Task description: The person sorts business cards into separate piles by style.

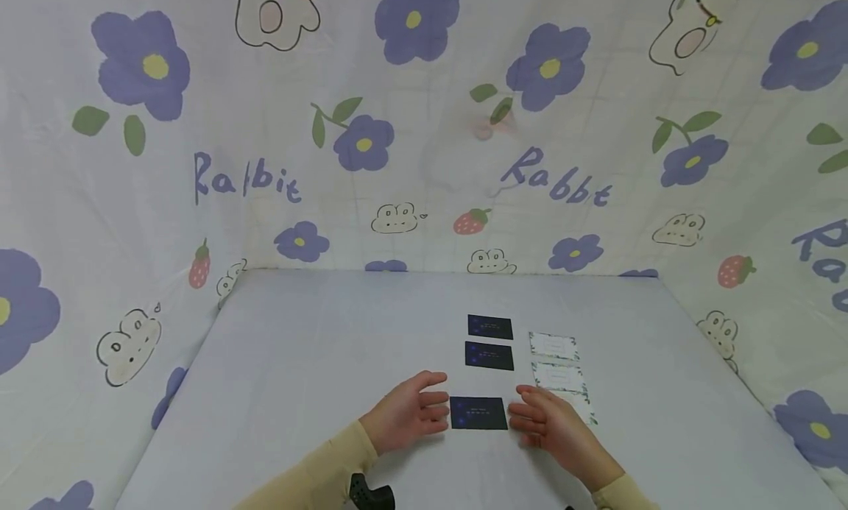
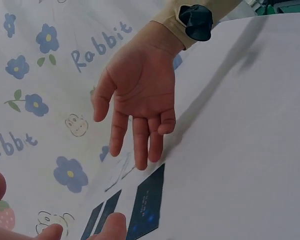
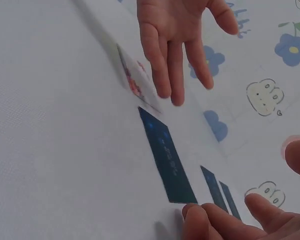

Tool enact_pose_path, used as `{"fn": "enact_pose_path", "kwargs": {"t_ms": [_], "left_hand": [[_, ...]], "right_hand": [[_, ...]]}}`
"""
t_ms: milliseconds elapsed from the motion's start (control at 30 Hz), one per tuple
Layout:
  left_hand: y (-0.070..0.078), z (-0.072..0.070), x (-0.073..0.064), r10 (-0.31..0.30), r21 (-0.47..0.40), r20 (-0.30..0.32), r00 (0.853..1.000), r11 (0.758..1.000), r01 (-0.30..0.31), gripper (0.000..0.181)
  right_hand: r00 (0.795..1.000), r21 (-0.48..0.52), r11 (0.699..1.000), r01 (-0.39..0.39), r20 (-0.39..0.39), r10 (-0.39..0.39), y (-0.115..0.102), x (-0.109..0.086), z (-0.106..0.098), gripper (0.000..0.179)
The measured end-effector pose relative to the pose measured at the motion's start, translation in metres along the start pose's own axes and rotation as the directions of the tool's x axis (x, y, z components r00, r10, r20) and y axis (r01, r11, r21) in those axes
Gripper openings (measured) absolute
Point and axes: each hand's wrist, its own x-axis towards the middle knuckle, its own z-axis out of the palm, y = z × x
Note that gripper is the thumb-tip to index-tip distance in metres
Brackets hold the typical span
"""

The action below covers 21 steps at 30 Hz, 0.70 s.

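A dark blue card (image 1: 478, 413) with small pale print lies flat on the white table between both hands. My left hand (image 1: 405, 413) hovers at its left edge, fingers straight and spread, gripping nothing. On the other side my right hand (image 1: 555, 430) has relaxed, extended fingers near the card's right edge and holds nothing. In the right wrist view, a white card with a reddish picture (image 3: 136, 82) appears close by the left hand's fingertips (image 3: 177, 100); the head view hides it. Whether any finger touches a card, I cannot tell.
Two more dark cards, a farther one (image 1: 490, 327) and a nearer one (image 1: 489, 355), lie beyond. White leaf-bordered cards (image 1: 553, 346) form a column at the right, the nearest partly covered by my right hand. A flower-print curtain (image 1: 430, 149) encloses the table (image 1: 318, 333).
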Motion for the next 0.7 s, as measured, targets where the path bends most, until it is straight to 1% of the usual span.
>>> {"fn": "enact_pose_path", "kwargs": {"t_ms": [133, 233, 367, 500, 533, 600, 700], "left_hand": [[0.013, -0.014, -0.011, 0.030, 0.009, 0.035, 0.999, 0.999, -0.031, 0.070], [0.022, -0.028, -0.021, 0.069, 0.009, 0.053, 0.996, 0.998, -0.070, 0.069], [0.028, -0.052, -0.036, 0.109, -0.020, 0.063, 0.992, 0.994, -0.108, 0.067], [0.031, -0.074, -0.050, 0.122, -0.079, 0.026, 0.992, 0.990, -0.119, 0.067], [0.032, -0.078, -0.053, 0.124, -0.092, 0.006, 0.992, 0.988, -0.123, 0.067], [0.033, -0.086, -0.058, 0.129, -0.116, -0.032, 0.991, 0.984, -0.132, 0.066], [0.035, -0.094, -0.063, 0.140, -0.145, -0.069, 0.988, 0.978, -0.149, 0.066]], "right_hand": [[1.000, -0.003, 1.000, 0.003, -0.018, -0.003, -0.003, -0.004, -0.011, 0.062], [0.999, -0.001, 1.000, 0.002, -0.032, -0.002, -0.006, -0.010, -0.025, 0.064], [0.999, 0.007, 1.000, -0.002, -0.037, 0.002, -0.009, -0.020, -0.045, 0.069], [1.000, 0.037, 0.999, -0.008, -0.030, 0.009, -0.007, -0.028, -0.062, 0.071], [0.999, 0.049, 0.999, -0.013, -0.032, 0.014, -0.006, -0.030, -0.066, 0.071], [0.999, 0.073, 0.997, -0.023, -0.030, 0.025, -0.004, -0.033, -0.074, 0.070], [0.998, 0.128, 0.991, -0.046, -0.035, 0.051, 0.000, -0.036, -0.084, 0.065]]}}
